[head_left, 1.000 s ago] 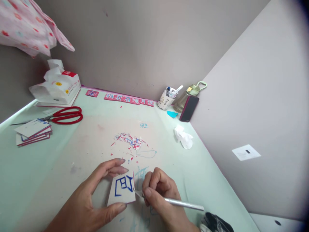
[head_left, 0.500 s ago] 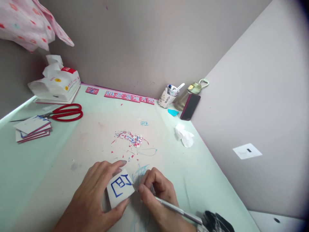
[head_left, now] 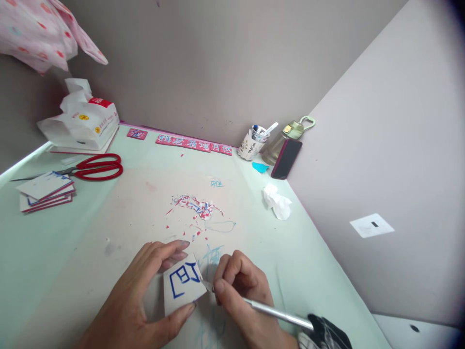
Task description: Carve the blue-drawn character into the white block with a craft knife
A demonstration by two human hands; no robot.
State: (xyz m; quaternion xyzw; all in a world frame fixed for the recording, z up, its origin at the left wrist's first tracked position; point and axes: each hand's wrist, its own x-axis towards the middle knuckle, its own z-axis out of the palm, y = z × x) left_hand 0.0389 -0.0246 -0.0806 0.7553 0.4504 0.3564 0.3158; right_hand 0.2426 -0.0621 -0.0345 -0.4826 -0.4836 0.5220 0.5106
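Note:
My left hand [head_left: 138, 300] pinches a small white card [head_left: 181, 287] with a blue drawn character, thumb at its lower edge and fingers at its top. The card lies on the pale green table [head_left: 54, 242], tilted. My right hand [head_left: 241, 295] grips a silver craft knife [head_left: 276, 312] like a pen. Its tip touches the card's right edge.
A heap of red, blue and white paper scraps [head_left: 198, 207] lies just beyond my hands. Red scissors [head_left: 96, 167] and a stack of cards [head_left: 45, 190] sit at the left, a tissue pack [head_left: 82, 123] behind them. A pen cup [head_left: 252, 144], bottle [head_left: 281, 140], phone [head_left: 286, 158] and crumpled tissue [head_left: 278, 202] stand near the right wall.
My left hand has turned the card a little, first clockwise then partly back. The knife tip stays at the card's right edge. The view has shifted slightly.

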